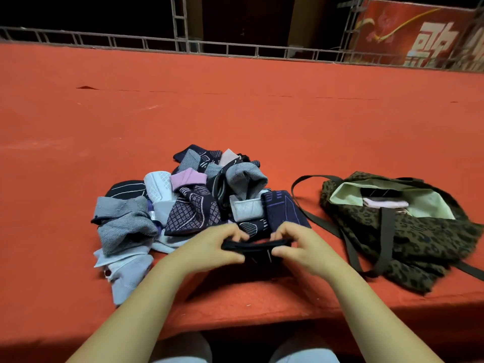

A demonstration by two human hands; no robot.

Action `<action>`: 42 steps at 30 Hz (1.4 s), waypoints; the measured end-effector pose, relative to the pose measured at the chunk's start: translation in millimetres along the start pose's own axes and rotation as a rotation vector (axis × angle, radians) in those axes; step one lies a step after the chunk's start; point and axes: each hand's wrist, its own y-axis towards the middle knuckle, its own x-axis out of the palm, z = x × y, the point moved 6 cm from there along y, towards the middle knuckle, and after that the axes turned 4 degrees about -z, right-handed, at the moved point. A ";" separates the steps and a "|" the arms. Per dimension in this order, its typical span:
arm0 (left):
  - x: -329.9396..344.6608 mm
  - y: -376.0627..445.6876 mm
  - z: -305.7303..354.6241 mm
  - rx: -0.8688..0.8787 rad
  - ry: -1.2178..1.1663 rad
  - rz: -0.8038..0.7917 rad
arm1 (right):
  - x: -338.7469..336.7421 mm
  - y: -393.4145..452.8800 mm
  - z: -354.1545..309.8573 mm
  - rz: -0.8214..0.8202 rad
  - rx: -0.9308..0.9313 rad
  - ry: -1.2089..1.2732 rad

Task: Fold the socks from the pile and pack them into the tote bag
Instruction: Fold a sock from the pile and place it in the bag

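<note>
Black sock sits pinched between our left hand and right hand, just before the pile; mid-fold, we judge. Next: carry it right into the tote bag.

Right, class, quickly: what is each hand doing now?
Left hand: grips the dark sock.
Right hand: grips the same sock's other end.

We note a red-orange cloth over the table; behind it a grey metal truss, darkness, and a red banner.
</note>
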 end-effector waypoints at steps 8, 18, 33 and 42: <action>32.4 -35.2 -24.1 -0.154 0.221 -0.176 | 46.7 -32.6 11.3 -0.317 0.044 -0.209; 31.7 -22.4 -48.3 -0.364 0.322 0.083 | 55.0 -23.5 28.9 -0.117 0.296 -0.357; 53.7 14.5 6.7 -0.248 -0.350 0.343 | 1.1 -44.2 23.6 0.250 0.196 0.248; 61.0 124.4 84.3 -0.085 -0.246 0.353 | -130.6 -54.3 44.3 0.475 0.252 0.044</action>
